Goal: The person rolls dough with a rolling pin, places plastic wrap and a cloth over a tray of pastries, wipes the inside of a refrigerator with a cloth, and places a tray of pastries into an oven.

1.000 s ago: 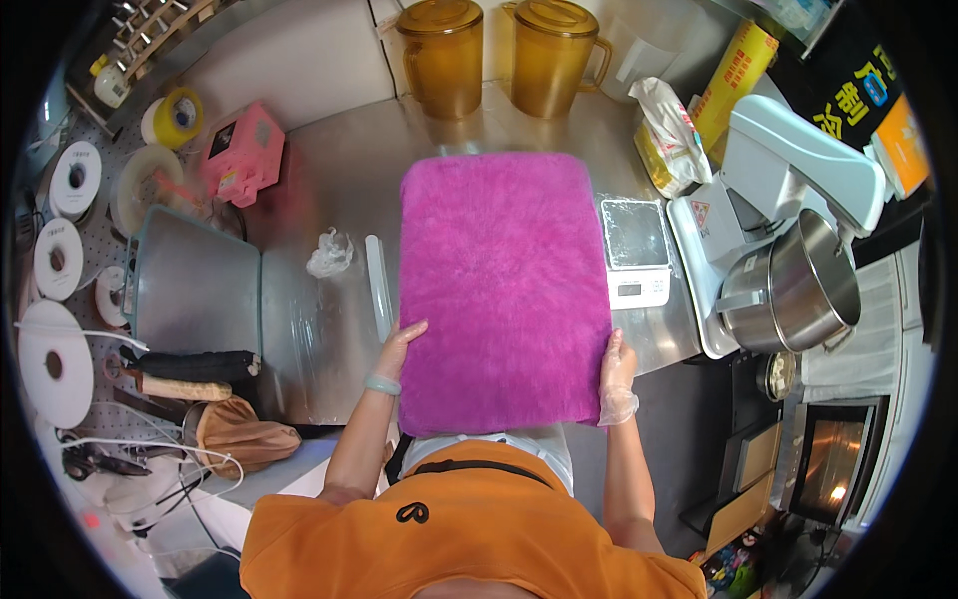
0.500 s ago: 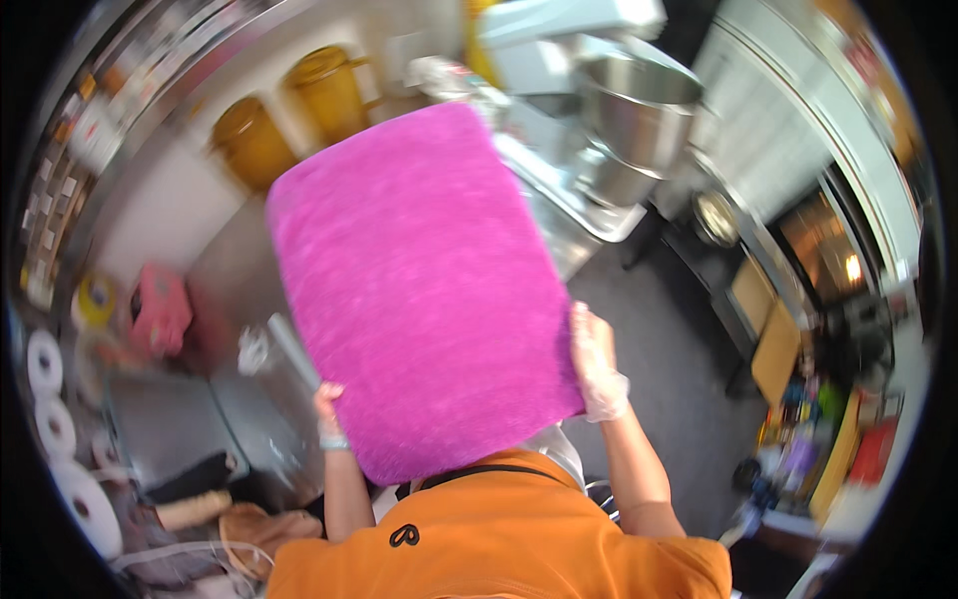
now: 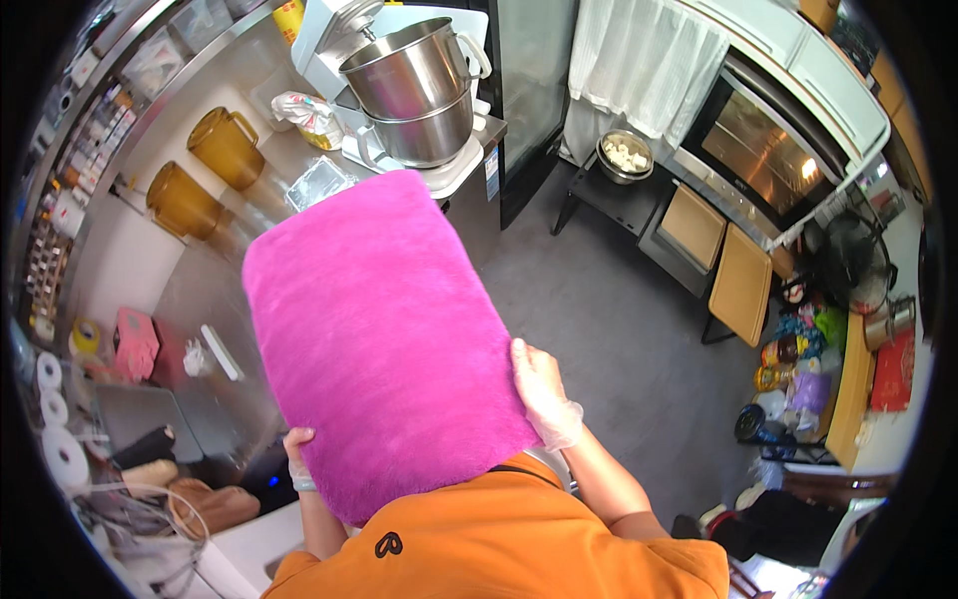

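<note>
Between my hands is a large rectangular thing with a fuzzy magenta cloth surface (image 3: 384,329) and rounded corners. It looks flat and fairly stiff; whether something lies beneath the cloth is hidden. My left hand (image 3: 300,457) grips its lower left edge, the thumb curled over the top. On the lower right edge is my right hand (image 3: 542,387), closed along the side with its underneath fingers out of sight. Both hands wear thin clear plastic gloves. The near edge of the magenta thing comes up close against my orange shirt (image 3: 519,544).
A steel counter (image 3: 215,290) runs along the left, bearing two amber pitchers (image 3: 222,148) and a stand mixer with stacked steel bowls (image 3: 419,90). Far right, a lit oven (image 3: 768,150) stands behind a low black table (image 3: 619,200). Wooden boards (image 3: 741,285) lean before it, above grey floor (image 3: 589,329).
My view has swung to the right, bringing the oven and low table more fully in. The magenta thing is still in both hands, now lower and further left in the picture.
</note>
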The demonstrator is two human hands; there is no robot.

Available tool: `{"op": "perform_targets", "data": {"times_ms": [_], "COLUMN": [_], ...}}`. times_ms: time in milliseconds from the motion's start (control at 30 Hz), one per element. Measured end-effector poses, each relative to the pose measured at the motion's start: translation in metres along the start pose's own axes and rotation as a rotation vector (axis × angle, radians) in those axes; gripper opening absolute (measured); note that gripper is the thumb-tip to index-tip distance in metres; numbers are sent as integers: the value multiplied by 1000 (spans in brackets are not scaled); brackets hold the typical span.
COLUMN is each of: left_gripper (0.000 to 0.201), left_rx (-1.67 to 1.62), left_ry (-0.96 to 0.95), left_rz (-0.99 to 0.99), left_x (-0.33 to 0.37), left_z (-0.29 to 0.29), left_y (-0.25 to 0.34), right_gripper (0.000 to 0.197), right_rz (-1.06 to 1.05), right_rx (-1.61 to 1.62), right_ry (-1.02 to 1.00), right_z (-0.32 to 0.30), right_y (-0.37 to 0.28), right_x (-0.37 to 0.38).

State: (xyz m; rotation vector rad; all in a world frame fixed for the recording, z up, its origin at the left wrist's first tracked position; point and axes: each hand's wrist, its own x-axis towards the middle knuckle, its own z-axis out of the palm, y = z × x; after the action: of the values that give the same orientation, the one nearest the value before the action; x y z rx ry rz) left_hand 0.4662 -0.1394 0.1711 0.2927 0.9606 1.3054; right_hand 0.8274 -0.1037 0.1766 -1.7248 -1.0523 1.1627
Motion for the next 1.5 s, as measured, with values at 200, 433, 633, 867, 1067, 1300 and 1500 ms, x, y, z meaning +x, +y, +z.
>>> {"op": "perform_targets", "data": {"times_ms": [200, 433, 633, 867, 1067, 1300, 1500], "left_gripper": [32, 21, 13, 13, 38, 50, 46], "left_rx": [128, 227, 219, 349, 255, 70, -125], "left_ry": [-90, -359, -650, -625, -619, -412, -49], "left_rz": [-253, -470, -617, -697, -599, -427, -252], "left_x": [25, 97, 165, 211, 211, 159, 66], "left_z": [31, 118, 219, 323, 380, 383, 333], "left_y": [-61, -136, -194, -222, -231, -291, -348], "right_gripper": [46, 48, 47, 54, 54, 56, 57], "right_rz": [148, 164, 174, 225, 206, 259, 114], "right_rx": [143, 248, 177, 181, 103, -68, -109], "right_ry": [118, 421, 574, 682, 633, 311, -112], "right_z": [-99, -187, -265, -320, -363, -446, -421], "right_y": [40, 67, 85, 72, 63, 95, 66], "right_x": [-23, -21, 11, 59, 117, 203, 252]}}
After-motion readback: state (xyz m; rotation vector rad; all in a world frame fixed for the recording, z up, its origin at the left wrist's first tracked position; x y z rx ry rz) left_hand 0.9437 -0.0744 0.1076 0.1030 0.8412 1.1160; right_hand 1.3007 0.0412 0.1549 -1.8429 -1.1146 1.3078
